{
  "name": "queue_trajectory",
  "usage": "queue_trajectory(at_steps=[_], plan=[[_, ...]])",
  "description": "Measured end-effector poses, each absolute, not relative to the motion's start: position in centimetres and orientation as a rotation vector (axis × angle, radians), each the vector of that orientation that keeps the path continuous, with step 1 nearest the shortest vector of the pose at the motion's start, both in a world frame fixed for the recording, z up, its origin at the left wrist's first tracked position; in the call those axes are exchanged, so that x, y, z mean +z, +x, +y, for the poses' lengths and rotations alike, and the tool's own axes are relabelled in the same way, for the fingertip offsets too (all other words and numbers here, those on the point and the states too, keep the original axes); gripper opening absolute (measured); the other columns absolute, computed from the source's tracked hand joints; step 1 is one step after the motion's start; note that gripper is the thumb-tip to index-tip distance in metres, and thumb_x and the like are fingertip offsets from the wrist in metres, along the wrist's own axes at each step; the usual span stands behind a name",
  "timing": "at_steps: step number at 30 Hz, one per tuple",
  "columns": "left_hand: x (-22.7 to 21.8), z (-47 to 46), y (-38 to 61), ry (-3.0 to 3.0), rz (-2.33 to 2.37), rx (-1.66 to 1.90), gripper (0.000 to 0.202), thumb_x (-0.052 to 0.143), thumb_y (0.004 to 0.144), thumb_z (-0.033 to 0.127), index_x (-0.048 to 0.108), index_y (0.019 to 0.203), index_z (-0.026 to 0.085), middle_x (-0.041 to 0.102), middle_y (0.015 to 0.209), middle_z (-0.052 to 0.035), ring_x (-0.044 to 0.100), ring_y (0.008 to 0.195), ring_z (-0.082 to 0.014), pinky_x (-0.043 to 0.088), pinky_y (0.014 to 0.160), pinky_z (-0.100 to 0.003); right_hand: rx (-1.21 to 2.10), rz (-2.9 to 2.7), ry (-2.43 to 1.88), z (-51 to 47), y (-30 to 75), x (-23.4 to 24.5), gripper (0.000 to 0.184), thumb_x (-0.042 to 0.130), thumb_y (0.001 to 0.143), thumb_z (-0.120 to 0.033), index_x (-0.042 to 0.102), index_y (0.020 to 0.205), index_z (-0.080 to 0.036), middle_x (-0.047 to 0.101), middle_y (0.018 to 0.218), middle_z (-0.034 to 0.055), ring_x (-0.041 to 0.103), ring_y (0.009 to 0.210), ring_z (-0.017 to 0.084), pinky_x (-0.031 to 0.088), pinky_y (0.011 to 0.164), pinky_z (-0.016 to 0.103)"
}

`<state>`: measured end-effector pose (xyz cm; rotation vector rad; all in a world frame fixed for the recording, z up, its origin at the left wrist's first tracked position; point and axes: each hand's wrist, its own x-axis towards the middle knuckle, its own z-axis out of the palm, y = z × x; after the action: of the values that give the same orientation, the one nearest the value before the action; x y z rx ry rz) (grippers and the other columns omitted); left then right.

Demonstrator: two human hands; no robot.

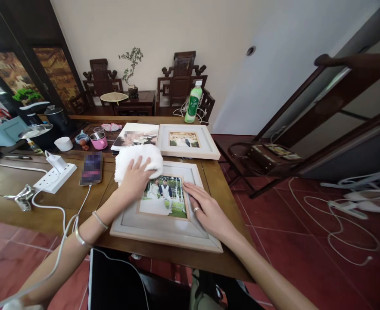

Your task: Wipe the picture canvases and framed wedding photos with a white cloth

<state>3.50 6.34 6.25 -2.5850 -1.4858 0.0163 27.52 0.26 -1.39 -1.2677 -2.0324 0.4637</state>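
A framed wedding photo [157,234] lies face up near the table's front edge, its wide pale border surrounding a picture of a couple outdoors. My left hand [136,176] holds a folded white towel [125,159], pressing it over the upper left corner of this picture frame. Fingers of that hand are slightly spread across the cloth, and the corner beneath is hidden. Stretched out flat, my right hand [206,209] rests on the frame's right side at the inner edge, with a ring on one finger.
Behind lie a second framed photo [206,144] and a white photo album or panel [141,129]. A green bottle [194,103] stands at the back. Leftward are a phone [91,168], a power strip [56,178], a pink cup [98,140] and white cables. A wooden chair [274,159] stands right.
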Motion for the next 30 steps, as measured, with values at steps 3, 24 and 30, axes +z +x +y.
queue_trajectory(at_steps=[3,24,30], plan=[[6.9,3.9,4.0,-2.631,-1.433,0.193,0.048,0.045,0.087,0.005,0.055,0.130,0.023,0.038,0.151,-0.0106,0.033,0.139,-0.0353,0.028,0.109,-0.057,0.469,-2.034,-1.261,0.3,27.6,-1.5,0.046,0.036,0.089,-0.014,0.056,0.131,-0.012,0.054,0.138,0.0140,0.044,0.134,0.025,0.035,0.113,0.051],[7.3,2.6,7.8,-2.572,-1.527,0.156,0.046,0.048,0.087,0.005,0.060,0.127,0.023,0.030,0.153,-0.0149,0.023,0.141,-0.0394,0.024,0.111,-0.061,0.470,-2.012,-1.232,0.4,27.6,-1.6,0.051,0.039,0.083,-0.009,0.057,0.131,-0.014,0.054,0.138,0.0121,0.044,0.134,0.023,0.035,0.114,0.048],[7.4,3.6,8.3,-2.584,-1.439,0.294,0.050,0.045,0.085,0.001,0.057,0.130,0.020,0.027,0.156,-0.0103,0.026,0.140,-0.0410,0.028,0.107,-0.066,0.468,-2.008,-1.228,0.4,27.7,-1.6,0.050,0.038,0.084,-0.008,0.057,0.130,-0.014,0.054,0.138,0.0130,0.045,0.133,0.024,0.036,0.113,0.050]])
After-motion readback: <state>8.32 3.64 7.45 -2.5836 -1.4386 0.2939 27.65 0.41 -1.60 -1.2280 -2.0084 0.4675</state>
